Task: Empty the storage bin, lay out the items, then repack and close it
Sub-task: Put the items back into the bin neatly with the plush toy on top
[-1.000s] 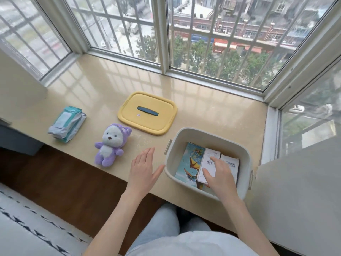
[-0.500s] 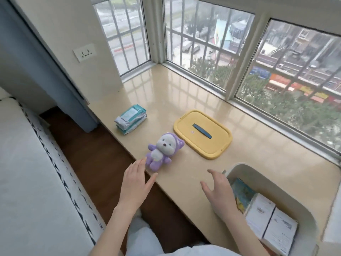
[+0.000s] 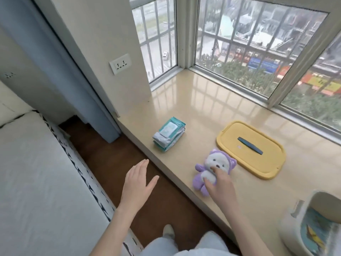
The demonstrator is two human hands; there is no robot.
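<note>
- Right hand (image 3: pixel 220 183) is down on the purple plush toy (image 3: pixel 212 170) on the sill (image 3: pixel 203 108); thumb and forefinger sit on its white belly w/ the toy between them, fingers curled over it. Can't tell if it's a firm pinch or just contact, the hand covers that side.
- Left hand (image 3: pixel 137 183) hangs open, palm down, fingers straight and close together, thumb splayed out; it's over the wood floor (image 3: pixel 110 163), off the sill edge, touching nothing.
- Just beyond the right fingertips, past the toy's head: yellow lid (image 3: pixel 258 163) lying flat, dark handle (image 3: pixel 250 148) up. Toy's hood is near the lid's edge, apart from it.
- Beyond the left fingertips and up on the sill: pack of wet wipes (image 3: pixel 168 133), teal and white, well apart from toy and lid.
- Behind the right wrist, at frame's lower right corner: storage bin (image 3: pixel 295 218), pale, open, partly cut off; a colourful book (image 3: pixel 313 230) shows inside, blurred.
- Nothing lies between the right hand and the bin.
- Around: barred window (image 3: pixel 258 52) along the sill's far side, wall socket (image 3: pixel 120 63), bed w/ white cover (image 3: pixel 36 182) to the left of the left hand.
- Count: 1 toy, 1 lid, 1 wipes pack, 1 bin, 1 book visible, 2 hands.
</note>
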